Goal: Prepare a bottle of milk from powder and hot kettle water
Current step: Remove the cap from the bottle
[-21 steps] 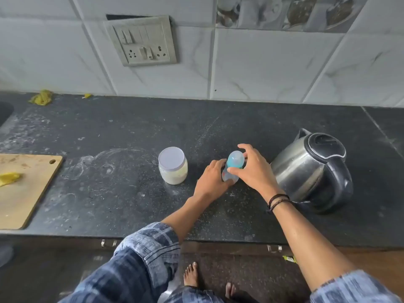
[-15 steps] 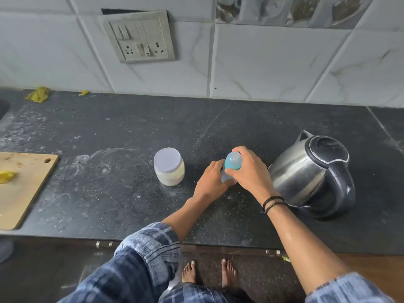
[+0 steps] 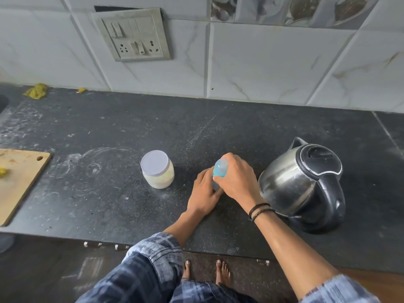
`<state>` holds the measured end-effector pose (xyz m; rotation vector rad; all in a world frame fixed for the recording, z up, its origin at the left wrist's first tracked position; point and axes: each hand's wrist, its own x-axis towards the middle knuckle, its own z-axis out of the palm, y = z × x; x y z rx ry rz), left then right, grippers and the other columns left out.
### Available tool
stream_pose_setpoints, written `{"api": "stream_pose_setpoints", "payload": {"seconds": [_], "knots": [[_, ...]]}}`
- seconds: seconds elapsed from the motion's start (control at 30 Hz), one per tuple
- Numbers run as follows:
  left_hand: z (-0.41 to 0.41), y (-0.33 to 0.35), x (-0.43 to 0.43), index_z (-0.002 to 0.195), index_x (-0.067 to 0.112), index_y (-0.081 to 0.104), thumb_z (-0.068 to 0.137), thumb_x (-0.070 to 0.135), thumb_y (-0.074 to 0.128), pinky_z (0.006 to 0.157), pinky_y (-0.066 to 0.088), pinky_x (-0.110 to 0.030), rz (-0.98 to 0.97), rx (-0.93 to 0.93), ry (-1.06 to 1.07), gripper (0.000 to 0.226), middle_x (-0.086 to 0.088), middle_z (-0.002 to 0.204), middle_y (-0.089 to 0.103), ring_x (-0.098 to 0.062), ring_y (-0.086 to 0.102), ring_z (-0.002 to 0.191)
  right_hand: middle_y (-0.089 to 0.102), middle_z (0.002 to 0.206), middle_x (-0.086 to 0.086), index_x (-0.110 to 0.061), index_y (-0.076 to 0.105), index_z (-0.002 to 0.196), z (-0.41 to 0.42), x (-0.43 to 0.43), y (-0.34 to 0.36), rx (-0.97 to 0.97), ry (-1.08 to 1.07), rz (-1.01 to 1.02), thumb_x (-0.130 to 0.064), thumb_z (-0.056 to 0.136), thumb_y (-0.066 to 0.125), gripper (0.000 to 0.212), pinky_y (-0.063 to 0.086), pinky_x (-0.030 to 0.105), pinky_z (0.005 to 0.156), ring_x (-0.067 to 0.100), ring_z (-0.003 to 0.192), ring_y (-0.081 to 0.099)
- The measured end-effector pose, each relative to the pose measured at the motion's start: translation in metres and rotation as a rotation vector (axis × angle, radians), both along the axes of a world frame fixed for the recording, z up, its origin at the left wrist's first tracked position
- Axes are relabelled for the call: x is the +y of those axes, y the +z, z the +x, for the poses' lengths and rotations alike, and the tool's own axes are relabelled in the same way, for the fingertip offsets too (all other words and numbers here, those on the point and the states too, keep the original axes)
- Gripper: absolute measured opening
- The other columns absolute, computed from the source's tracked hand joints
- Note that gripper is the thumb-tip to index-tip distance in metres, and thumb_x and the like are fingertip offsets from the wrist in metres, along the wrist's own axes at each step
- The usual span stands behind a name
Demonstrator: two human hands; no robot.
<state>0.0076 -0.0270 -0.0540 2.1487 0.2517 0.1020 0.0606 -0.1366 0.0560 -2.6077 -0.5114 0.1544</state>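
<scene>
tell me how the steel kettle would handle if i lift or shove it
The kettle is probably rigid, its body being steel. It may be heavy for its size if full, though the shut lid hides the water level. Its wide bottom should resist tipping, and the black handle likely gives a firm grip.

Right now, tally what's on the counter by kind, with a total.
Bottle: 1, gripped by left hand and right hand
Powder jar: 1
Kettle: 1
Cutting board: 1
Yellow scraps: 3, two at the back, one on that board
Total: 7
</scene>
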Motion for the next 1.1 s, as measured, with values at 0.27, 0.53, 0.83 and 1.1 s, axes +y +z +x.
{"api": "stream_pose_setpoints", "payload": {"seconds": [0.27, 0.53, 0.83, 1.1], "knots": [[0.004, -0.010, 0.002, 0.147, 0.025, 0.045, 0.093, 0.055, 0.045, 0.108, 0.036, -0.038, 0.064, -0.041, -0.023, 0.062, 0.003, 0.146, 0.055, -0.015, 0.042, 0.129, 0.066, 0.118, 0.002, -0.016, 0.060, 0.121, 0.003, -0.002, -0.005, -0.007, 0.013, 0.015, -0.027, 0.085, 0.077, 0.041, 0.049, 0.037, 0.088, 0.025, 0.111, 0.060], [0.003, -0.012, 0.003, 0.151, 0.028, 0.040, 0.096, 0.056, 0.044, 0.107, 0.032, -0.032, 0.079, -0.083, -0.040, 0.062, 0.004, 0.151, 0.052, -0.016, 0.040, 0.132, 0.065, 0.118, 0.001, -0.017, 0.060, 0.121, 0.004, -0.002, -0.003, -0.014, 0.042, -0.005, -0.025, 0.084, 0.078, 0.043, 0.049, 0.037, 0.086, 0.025, 0.110, 0.061], [0.004, -0.014, 0.004, 0.151, 0.025, 0.042, 0.096, 0.055, 0.044, 0.112, 0.034, -0.038, 0.089, -0.103, -0.053, 0.063, 0.005, 0.152, 0.052, -0.019, 0.042, 0.135, 0.065, 0.121, 0.004, -0.013, 0.058, 0.123, 0.008, -0.003, 0.002, -0.012, 0.139, -0.057, -0.018, 0.084, 0.080, 0.046, 0.051, 0.037, 0.090, 0.025, 0.112, 0.060], [0.004, -0.012, 0.004, 0.151, 0.024, 0.042, 0.097, 0.063, 0.042, 0.109, 0.033, -0.034, 0.090, -0.102, -0.056, 0.066, 0.003, 0.148, 0.054, -0.017, 0.043, 0.131, 0.061, 0.126, 0.001, -0.019, 0.054, 0.130, 0.014, -0.006, 0.006, 0.029, 0.200, -0.096, -0.022, 0.085, 0.082, 0.053, 0.048, 0.035, 0.088, 0.024, 0.115, 0.057]]}}
